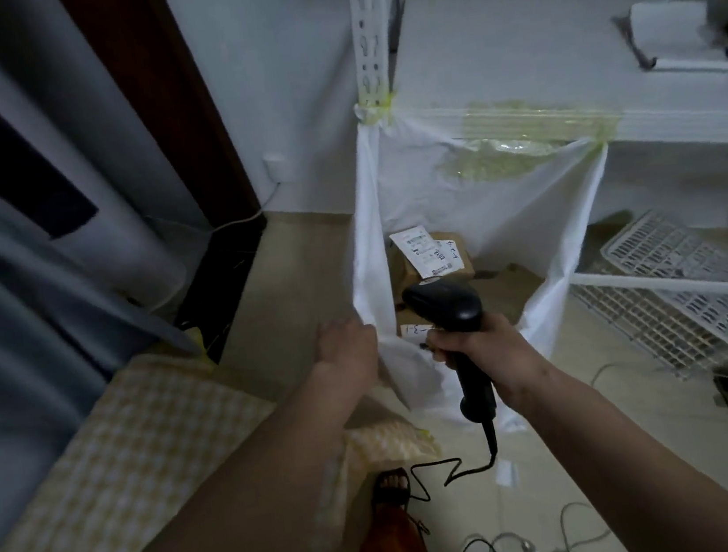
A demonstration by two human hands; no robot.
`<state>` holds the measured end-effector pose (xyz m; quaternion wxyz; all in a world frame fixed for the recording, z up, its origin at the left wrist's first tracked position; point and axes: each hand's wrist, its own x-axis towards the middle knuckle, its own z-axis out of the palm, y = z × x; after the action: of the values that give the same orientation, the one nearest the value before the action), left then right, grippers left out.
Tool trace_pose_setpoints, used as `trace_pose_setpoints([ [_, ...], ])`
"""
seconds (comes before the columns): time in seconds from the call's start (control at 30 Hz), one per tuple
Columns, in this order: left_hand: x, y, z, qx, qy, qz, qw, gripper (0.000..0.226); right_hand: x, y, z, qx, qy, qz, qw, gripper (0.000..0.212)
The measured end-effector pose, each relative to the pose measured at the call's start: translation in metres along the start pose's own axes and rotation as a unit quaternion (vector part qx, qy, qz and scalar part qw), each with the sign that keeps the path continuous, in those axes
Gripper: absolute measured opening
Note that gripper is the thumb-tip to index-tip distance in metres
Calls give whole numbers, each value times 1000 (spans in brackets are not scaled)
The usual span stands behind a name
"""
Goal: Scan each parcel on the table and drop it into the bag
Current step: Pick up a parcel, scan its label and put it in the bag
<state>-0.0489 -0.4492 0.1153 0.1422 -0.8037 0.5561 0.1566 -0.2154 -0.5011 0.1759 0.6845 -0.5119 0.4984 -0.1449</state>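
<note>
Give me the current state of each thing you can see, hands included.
left hand: at the bag's near rim, grip hidden
right hand: gripping the scanner handle
scanner: held over the bag mouth, cable hanging
bag: taped to the shelf, mouth open
parcels: lying inside the bag, labels up

parcels point(431, 257) lie in the bag point(530, 217), which hangs from the shelf point(556, 65) behind it; a table point(112, 452) stands left, a rack point(677, 280) right.
</note>
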Motion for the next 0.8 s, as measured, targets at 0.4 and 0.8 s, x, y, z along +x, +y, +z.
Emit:
trace_pose_setpoints([
  [0.4,-289,-32,111,-190,-63,-286,937,51,-147,65,87,-68,-242,5,968,9],
  [0.8,-452,-56,162,-234,-72,-446,861,49,-239,110,176,-165,-418,-26,893,20],
])
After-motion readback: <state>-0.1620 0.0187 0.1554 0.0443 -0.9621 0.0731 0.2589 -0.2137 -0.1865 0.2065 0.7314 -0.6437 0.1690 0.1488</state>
